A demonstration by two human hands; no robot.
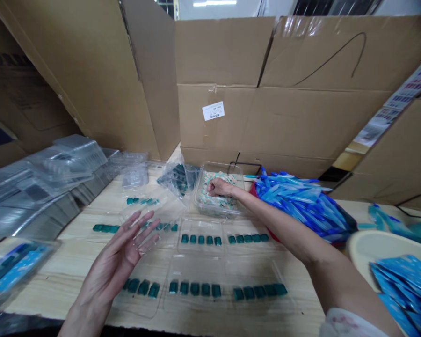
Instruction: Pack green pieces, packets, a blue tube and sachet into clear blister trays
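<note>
Cardboard sheets [266, 84] wall off a wood-grain worktop [66, 290]; left hand [115, 262] spreads its fingers wide above clear trays [196, 274], right hand's [220, 187] fingers curl down among sachets [210, 201] in a tub [214, 165].

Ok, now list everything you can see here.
Cardboard sheets: several, brown, behind the table.
Blister trays: many, clear, on the table, stacked at left.
Teal pieces: many, dark teal, in rows in trays.
Plastic bag: one, clear, behind the trays.
Tub: one, clear, behind the trays.
Sachets: many, pale, in the tub.
Blue pieces: many, blue, right of the tub.
Blue packets: many, blue, in a cream bowl.
Left hand: open, above the trays.
Right hand: on the sachets.
</note>
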